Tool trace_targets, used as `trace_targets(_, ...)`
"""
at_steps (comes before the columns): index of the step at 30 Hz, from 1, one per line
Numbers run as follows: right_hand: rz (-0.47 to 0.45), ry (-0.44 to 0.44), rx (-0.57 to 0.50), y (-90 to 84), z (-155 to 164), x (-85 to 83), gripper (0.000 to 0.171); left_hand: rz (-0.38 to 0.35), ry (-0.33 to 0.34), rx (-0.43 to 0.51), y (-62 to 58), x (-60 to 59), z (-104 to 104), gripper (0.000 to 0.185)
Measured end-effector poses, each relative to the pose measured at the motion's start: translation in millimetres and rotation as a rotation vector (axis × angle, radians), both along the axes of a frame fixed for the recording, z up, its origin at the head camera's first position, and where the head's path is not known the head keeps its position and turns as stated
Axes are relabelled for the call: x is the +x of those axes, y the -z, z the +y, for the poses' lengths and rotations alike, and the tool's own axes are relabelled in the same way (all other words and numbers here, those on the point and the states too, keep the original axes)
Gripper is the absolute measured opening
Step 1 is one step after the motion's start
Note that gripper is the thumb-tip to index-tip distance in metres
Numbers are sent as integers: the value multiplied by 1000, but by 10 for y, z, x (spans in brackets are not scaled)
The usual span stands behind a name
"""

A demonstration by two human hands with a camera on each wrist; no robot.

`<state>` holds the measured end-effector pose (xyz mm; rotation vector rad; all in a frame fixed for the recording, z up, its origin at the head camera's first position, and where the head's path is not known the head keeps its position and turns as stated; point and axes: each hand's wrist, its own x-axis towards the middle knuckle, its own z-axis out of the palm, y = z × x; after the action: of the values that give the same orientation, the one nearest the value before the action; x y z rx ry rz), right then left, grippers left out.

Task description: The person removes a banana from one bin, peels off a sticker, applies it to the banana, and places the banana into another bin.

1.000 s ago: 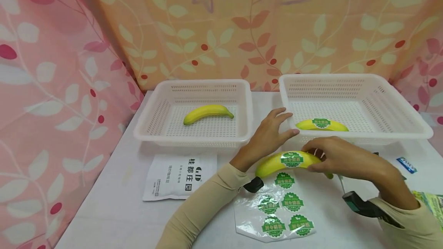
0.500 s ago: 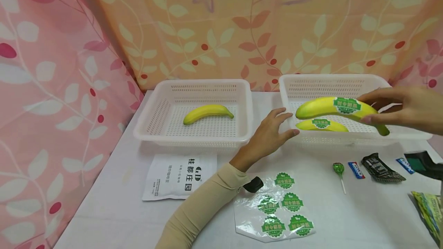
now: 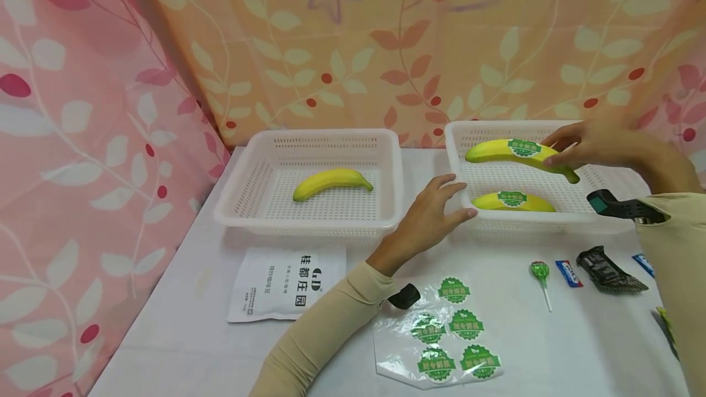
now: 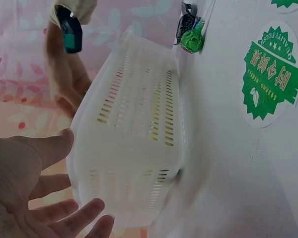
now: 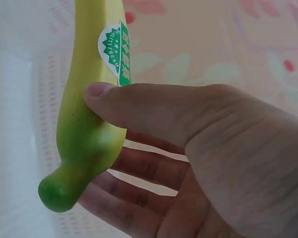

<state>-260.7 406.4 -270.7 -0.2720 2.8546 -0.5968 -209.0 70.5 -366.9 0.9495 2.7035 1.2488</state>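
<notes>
Gripping smooth, curved banana (image 3: pixel 493 151) (scalloped sticker (image 3: pixel 524 148)): right hand (image 3: pixel 607 141), over perforated basket (image 3: pixel 529 219).

2 baskets (image 3: pixel 518 217) on white table (image 3: pixel 187 348)

Back: orange curtain (image 3: pixel 364 66) is hung, printed with pale leaves and red dots | Left: pink leafy curtain (image 3: pixel 105 158) is hung | Below: table (image 3: pixel 171 348) is covered in white
</notes>
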Motion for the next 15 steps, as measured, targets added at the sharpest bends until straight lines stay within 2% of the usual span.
trace_targets(7, -170, -16, -5, 311, 52, -217, 57, -4, -10, -8, 6, 12, 5, 62)
trace_targets(15, -294, -32, 44, 391, -7, -332, 58, -4, -16, -14, 5, 9, 9, 61)
